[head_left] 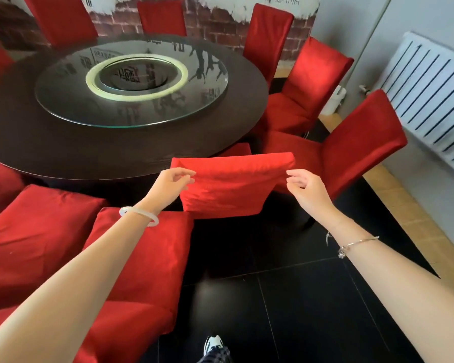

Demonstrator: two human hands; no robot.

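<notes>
Status: left hand (172,182) and right hand (306,188) are hovering at top sides of chair cover (231,184), fingers loosely curled, grip unclear. Cover is already sitting over the backrest; straightening looks not yet started.

Round glass turntable (63,106) lies centred on the round dark wooden worktop (37,150); red fabric-covered chair back (231,187) stands at the worktop's five o'clock.

A glass turntable (194,95) lies on a round dark table (37,148); a white radiator (430,95) lines the wall.
</notes>
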